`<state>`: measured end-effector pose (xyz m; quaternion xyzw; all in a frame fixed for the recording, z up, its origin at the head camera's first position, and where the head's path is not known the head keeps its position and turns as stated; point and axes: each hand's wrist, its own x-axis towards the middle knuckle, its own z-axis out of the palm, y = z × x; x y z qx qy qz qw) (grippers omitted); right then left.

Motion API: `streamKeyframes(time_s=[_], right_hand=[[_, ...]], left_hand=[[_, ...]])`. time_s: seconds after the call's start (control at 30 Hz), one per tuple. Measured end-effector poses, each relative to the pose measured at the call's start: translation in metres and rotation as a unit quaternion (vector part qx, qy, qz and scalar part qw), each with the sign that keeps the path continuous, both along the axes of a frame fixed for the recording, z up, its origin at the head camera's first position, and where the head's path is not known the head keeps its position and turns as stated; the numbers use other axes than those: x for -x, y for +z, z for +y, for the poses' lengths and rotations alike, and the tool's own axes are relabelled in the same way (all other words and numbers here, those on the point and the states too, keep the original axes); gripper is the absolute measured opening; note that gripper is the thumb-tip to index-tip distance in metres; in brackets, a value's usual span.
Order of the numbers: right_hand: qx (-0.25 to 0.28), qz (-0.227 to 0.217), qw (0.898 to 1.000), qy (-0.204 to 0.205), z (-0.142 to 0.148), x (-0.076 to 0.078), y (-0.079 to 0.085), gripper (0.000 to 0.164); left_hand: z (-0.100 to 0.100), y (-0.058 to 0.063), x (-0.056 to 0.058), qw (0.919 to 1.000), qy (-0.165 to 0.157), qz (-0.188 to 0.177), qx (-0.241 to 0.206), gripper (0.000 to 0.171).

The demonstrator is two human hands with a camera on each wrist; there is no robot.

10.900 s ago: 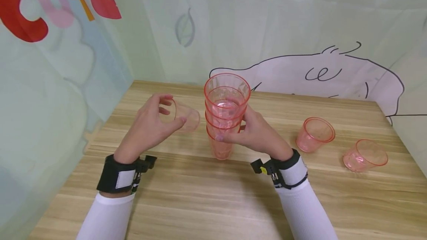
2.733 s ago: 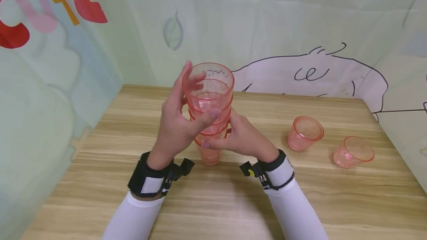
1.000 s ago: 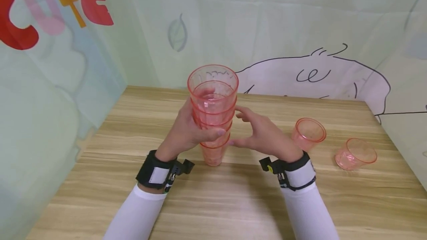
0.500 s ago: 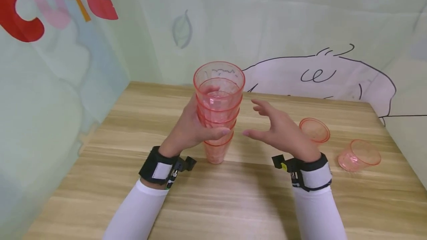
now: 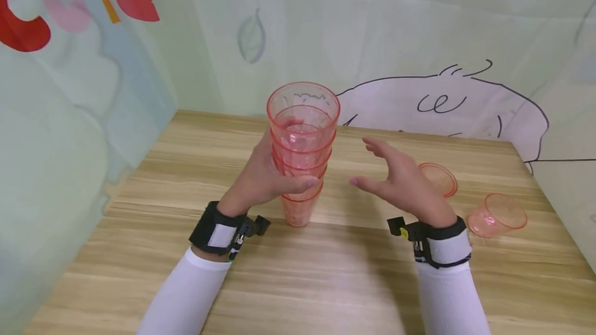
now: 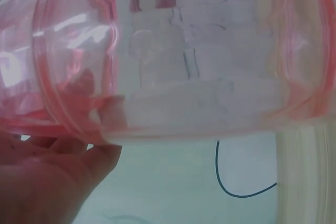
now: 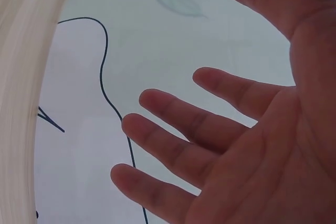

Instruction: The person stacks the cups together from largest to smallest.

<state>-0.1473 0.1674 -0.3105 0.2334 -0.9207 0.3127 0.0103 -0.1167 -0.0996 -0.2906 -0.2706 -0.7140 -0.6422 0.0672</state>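
Note:
In the head view a tall stack of clear pink plastic cups [image 5: 303, 141] stands upright at the middle of the table. My left hand [image 5: 258, 180] grips it from the left, its thumb across the near side and fingers behind, seen through the plastic. Whether the stack's base touches the table I cannot tell. The left wrist view is filled by the pink cup walls [image 6: 199, 77], with some fingers [image 6: 58, 171] below them. To the right of the stack, apart from it, my right hand [image 5: 400, 182] hovers with fingers spread and holds nothing; the right wrist view shows its bare palm [image 7: 273, 166].
Two more pink cups are on the right of the wooden table [image 5: 298, 283]. The nearer-to-hand cup [image 5: 440, 176] is partly hidden behind my right hand; the other cup [image 5: 497, 216] is farther right. A printed cloth backdrop [image 5: 372, 30] hangs behind and at the left.
Earlier my left hand held a single cup beside the stack, then both hands held the stack. My right hand has since let go and moved right; my left hand still grips the stack.

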Motion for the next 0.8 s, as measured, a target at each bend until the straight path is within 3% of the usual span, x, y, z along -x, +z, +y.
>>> streamKeyframes(time_s=[0.23, 0.5, 0.8], right_hand=[[-0.008, 0.008, 1.000, -0.017, 0.008, 0.003, -0.001, 0.082], [-0.014, 0.006, 0.999, -0.038, 0.021, 0.006, -0.002, 0.083], [-0.049, 0.006, 0.997, -0.064, 0.032, 0.002, -0.002, 0.084]], left_hand=[[0.000, 0.000, 0.001, 1.0000, 0.010, 0.002, 0.000, 0.085], [0.001, -0.003, 0.005, 0.9992, 0.011, 0.025, -0.028, 0.083], [0.005, -0.009, 0.007, 0.9985, 0.011, 0.026, -0.047, 0.083]])
